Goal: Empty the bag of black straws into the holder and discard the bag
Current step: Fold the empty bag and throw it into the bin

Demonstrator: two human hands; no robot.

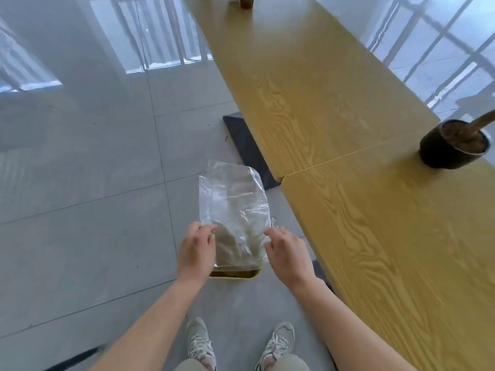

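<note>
Sneakers (198,341) by the yellow bin (235,274) | I see left hand (197,253) and right hand (288,257) pinching the clear plastic bag (233,199), apparently empty, over it | emptying looks done, only the drop remains

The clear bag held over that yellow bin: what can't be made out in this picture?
- Head view: the inside of the yellow bin, covered by the clear bag and the left hand; only its near rim shows.
- Head view: the stick in the dark pot, cut off by the right edge.
- Head view: the brown cup on the table, cut off by the top edge.
</note>
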